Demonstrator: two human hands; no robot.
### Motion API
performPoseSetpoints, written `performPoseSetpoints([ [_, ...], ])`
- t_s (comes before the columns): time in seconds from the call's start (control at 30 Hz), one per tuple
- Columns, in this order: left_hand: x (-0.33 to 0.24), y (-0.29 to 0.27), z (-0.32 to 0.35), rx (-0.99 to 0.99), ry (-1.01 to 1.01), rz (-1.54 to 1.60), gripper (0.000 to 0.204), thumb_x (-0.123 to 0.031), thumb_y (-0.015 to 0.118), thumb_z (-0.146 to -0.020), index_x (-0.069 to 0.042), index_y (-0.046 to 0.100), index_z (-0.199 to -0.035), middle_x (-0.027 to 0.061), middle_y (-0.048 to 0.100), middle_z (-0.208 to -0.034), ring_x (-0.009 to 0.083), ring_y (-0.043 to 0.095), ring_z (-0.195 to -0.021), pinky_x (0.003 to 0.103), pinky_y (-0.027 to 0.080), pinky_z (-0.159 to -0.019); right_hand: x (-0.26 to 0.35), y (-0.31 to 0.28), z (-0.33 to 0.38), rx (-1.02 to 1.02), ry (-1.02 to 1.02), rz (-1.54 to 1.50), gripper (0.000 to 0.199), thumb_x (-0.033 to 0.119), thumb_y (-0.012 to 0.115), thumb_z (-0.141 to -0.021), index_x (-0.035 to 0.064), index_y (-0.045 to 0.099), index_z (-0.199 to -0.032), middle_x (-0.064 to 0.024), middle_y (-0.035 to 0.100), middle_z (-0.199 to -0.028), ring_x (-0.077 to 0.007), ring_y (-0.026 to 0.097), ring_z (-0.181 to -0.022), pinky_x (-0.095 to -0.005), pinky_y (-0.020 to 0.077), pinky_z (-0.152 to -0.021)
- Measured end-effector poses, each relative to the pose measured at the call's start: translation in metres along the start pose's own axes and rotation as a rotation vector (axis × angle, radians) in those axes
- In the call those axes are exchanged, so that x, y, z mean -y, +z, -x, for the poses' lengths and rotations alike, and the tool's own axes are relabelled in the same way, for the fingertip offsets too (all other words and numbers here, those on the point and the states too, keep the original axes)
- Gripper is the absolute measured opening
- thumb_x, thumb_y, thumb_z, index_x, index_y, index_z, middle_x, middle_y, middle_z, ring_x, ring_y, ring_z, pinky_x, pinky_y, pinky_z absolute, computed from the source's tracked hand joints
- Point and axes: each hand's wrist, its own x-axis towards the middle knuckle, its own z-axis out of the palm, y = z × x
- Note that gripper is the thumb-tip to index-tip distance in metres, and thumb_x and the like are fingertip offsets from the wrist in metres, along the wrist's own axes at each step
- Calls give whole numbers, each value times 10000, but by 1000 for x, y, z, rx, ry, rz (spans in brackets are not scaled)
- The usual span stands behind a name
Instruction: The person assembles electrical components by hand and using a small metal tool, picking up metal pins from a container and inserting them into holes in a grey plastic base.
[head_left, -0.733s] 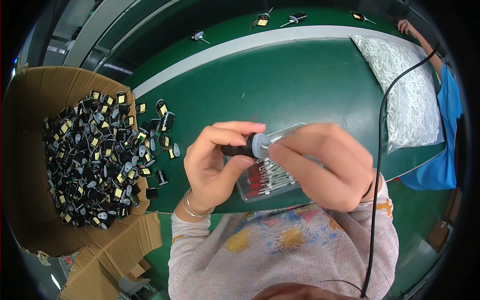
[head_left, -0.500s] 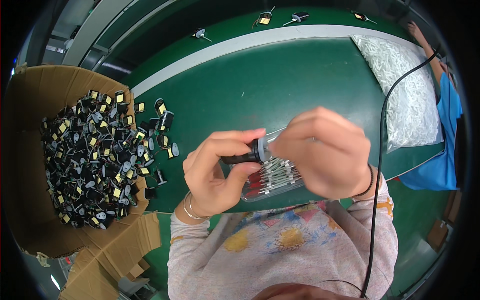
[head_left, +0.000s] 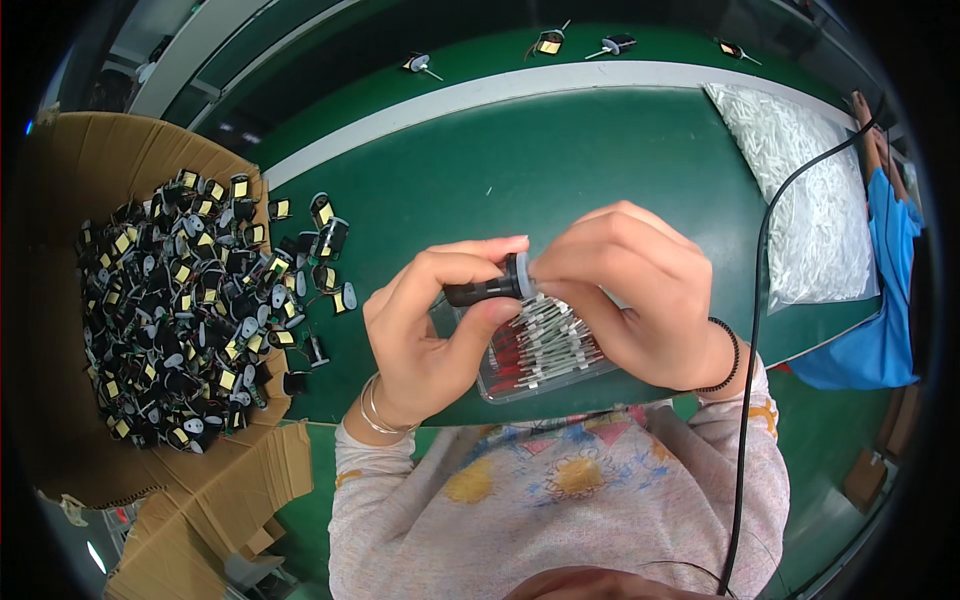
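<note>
My left hand (head_left: 420, 325) is closed round a black cylindrical part (head_left: 478, 292), held roughly level with its grey cap (head_left: 524, 275) toward the right. Thumb and fingers of my right hand (head_left: 645, 290) are pinched together at that cap. Whatever lies between those fingertips is hidden. Below both hands sits a clear plastic tray (head_left: 540, 388), partly covered by them. Inside it lie several thin metal rods with white pieces (head_left: 550, 340) and red ends.
At left, a cardboard box (head_left: 60, 150) holds a heap of black parts with grey caps (head_left: 190, 310); several lie beside it. A bag of small white pieces (head_left: 800, 200) lies right, near a black cable (head_left: 762, 270). Another person's blue clothing (head_left: 880, 310) shows beyond.
My right hand has shifted slightly left, its fingertips staying at the grey cap. My left hand keeps its hold on the black part. The whole view has shifted slightly.
</note>
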Motion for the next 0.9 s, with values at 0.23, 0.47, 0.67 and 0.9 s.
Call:
performPoseSetpoints([
  [0.23,2,-1,-3,-9,20,-13,193,-32,718,-741,24,579,-863,187,659,-996,209,658,-852,268,517,-726,-2,-1,-8,-16,16,163,195,87,711,-676,51,618,-843,-43,590,-806,-210,568,-689,-295,464,-580],
  [0.47,-1,-1,-4,40,93,-155,183,-11,706,-723,0,576,-851,147,665,-1000,217,665,-803,277,537,-682,5,-5,-7,86,-10,398,186,117,707,-655,93,593,-800,-2,539,-754,-172,548,-680,-268,450,-493],
  [0.67,-4,-2,-2,10,131,-153,180,-5,704,-719,3,578,-848,147,667,-993,216,666,-790,277,538,-677,7,-3,-6,161,-69,503,200,121,654,-633,77,596,-818,-9,472,-707,-165,490,-618,-263,418,-462],
  [0.9,-9,5,4,-99,214,-242,189,20,707,-694,5,582,-835,152,670,-970,229,671,-797,281,540,-666,2,2,-2,116,-214,439,251,89,583,-558,35,583,-802,-33,413,-678,-177,434,-592,-262,381,-449],
])
